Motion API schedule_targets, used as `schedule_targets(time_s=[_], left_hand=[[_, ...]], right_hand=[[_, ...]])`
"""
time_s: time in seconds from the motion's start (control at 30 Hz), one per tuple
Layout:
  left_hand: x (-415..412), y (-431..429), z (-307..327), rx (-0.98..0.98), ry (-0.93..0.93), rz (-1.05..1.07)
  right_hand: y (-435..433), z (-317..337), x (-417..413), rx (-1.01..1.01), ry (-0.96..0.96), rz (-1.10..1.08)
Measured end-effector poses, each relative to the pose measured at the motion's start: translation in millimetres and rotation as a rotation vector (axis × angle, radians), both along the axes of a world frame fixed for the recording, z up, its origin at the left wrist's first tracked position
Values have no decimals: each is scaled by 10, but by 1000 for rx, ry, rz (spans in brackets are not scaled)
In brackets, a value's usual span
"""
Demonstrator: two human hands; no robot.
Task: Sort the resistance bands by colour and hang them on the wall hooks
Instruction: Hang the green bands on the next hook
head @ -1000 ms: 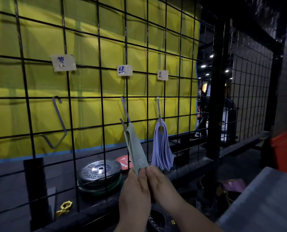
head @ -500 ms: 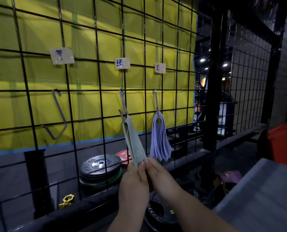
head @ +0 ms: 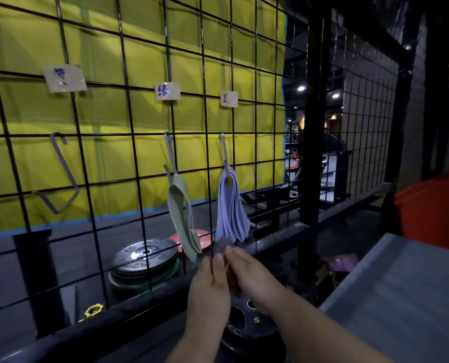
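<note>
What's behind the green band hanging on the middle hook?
Behind the green band is the wire grid, then yellow padding higher up and dark floor lower down. Its lower end covers part of a red weight plate; the covered part cannot be seen.

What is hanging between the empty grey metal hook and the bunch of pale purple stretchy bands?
A pale green resistance band, looped on the middle metal hook, as the head view shows.
</note>
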State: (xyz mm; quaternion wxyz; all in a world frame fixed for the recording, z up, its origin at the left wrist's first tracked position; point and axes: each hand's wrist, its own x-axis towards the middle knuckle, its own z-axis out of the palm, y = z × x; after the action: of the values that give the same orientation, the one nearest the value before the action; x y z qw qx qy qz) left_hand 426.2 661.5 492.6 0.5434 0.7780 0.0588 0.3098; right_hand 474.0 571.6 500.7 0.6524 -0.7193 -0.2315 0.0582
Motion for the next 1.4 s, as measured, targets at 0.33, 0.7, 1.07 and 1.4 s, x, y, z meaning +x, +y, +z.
schedule_targets(time_s=[0.33,0.7,1.07,1.4], left_hand=[[113,-834,-245,105,183,-208],[161,-2511,-930,235,374,-625],[-91,-4037,-1493,456,566,-1018],[-151,-4767,-1848,561,689,-1127]], right_hand=[[-924,-306,-124,128,204,-171],[-2597,-997,-482,25,285,-569],[-4001,-1633,-1091,85,486,-1045],[-4588,-1954,-1185,-57,440,-1521]])
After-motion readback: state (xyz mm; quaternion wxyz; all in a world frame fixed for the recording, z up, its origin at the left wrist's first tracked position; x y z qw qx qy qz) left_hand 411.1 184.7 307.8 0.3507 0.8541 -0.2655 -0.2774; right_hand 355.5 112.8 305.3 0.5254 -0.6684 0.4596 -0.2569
